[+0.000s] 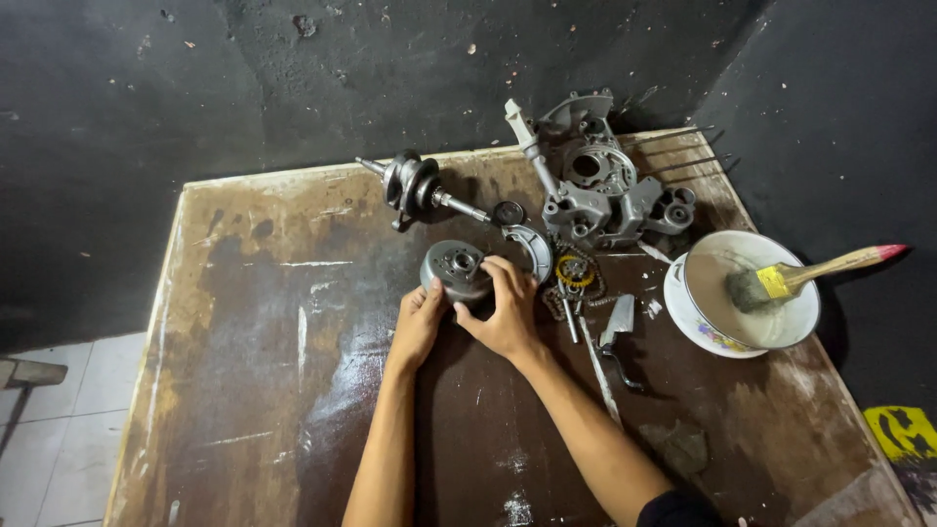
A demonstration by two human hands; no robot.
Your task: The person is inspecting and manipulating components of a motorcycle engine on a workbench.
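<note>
Looking down at my bench, both my left hand (418,322) and right hand (505,310) are wrapped around a round metal drum (455,269) sitting on the worn wooden table (293,390). Just behind it lie a crankshaft (418,185) and an engine case (600,185), with a brush (781,281) resting in a white bowl (698,327) off to the right.

Both hands (467,317) around a round metal drum (455,270) on worn table (293,390).

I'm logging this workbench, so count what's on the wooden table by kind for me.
Grey metal engine parts: 3 – round grey metal drum under both hands, grey steel crankshaft, grey cast engine casing
White bowls: 1 – white round bowl
Paintbrushes: 1 – wooden-handled paintbrush with yellow band
Chains: 1 – dark metal chain with yellow ring
Total: 6, small loose bits left out.
</note>
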